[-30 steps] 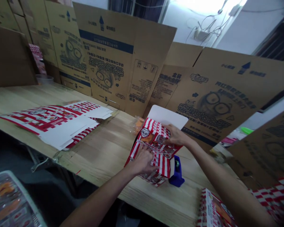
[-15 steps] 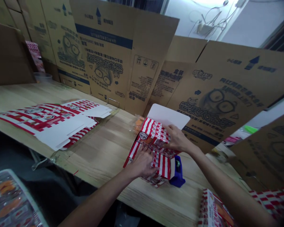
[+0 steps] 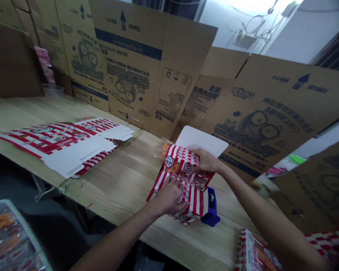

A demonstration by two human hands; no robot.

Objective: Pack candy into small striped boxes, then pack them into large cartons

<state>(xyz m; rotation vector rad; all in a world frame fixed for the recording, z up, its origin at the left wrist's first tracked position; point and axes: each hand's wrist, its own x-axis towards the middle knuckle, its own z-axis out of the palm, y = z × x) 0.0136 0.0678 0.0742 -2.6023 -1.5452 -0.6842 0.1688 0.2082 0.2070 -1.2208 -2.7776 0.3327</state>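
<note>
A red-and-white striped carton (image 3: 196,201) stands on the table, with a bearded-face logo on its upper part and a white flap (image 3: 202,141) rising behind. My left hand (image 3: 171,195) presses on the lower part, fingers bent over its edge. Wrapped around the right side of the upper part is my right hand (image 3: 206,162), thumb on the printed front. Whether the upper and lower parts are one carton is hard to tell. A blue tape dispenser (image 3: 211,210) touches the carton's right side. Orange wrapped snacks (image 3: 165,147) lie behind its left corner.
Flat striped carton blanks (image 3: 67,150) are stacked on the table's left. Tall cardboard sheets (image 3: 132,75) wall off the back. A finished-looking carton (image 3: 257,252) sits at front right. Below the table's left edge is a tub of wrapped snacks (image 3: 11,233).
The carton's upper part has tilted back under my right hand, so more of its printed front shows. My left hand has stayed nearly in place.
</note>
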